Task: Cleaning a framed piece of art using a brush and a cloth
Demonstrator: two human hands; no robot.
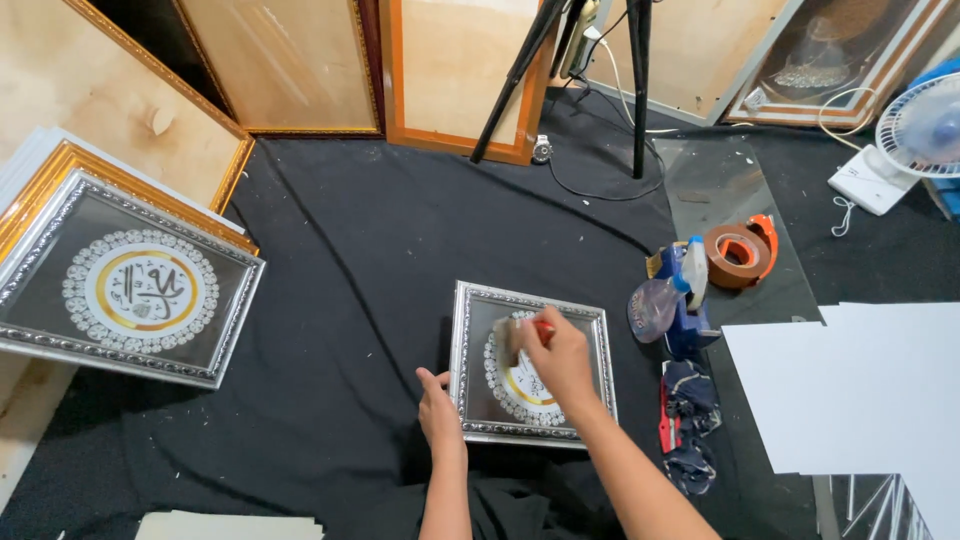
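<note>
Black cloth (380, 250) spreading across the floor, wrinkled, filling most of the frame. Leaning along the upper edge, several large wooden-backed frames (290, 65) with gold and orange borders; tripod legs (637, 90) standing at upper centre with a cable trailing beside them.

Lying flat at lower centre, a small silver picture frame (480, 410) with a round ornamental medallion under its glass. Pressing against its left edge, the left hand (438, 410), fingers together and thumb raised (steadying rather than gripping, as far as can be told). Hovering over the upper middle of the glass, the right hand (560, 355), fingers clamped on a small brush (520, 332) with a red handle, bristles touching the glass.

Resting at the left of the frame, a larger silver frame (125, 285) with a similar circular design, stacked on gold-edged frames beneath it. Sitting just right of the small frame, a spray bottle (665, 300) with a blue body and clear pinkish part, and a bunched dark blue cloth (690, 420) below it. Lying a little further up and right, a roll of brown tape (738, 255) in an orange dispenser. Covering the lower right, white sheets (860, 390). Showing at the upper right corner, a white fan (920, 125) with blue blades.
</note>
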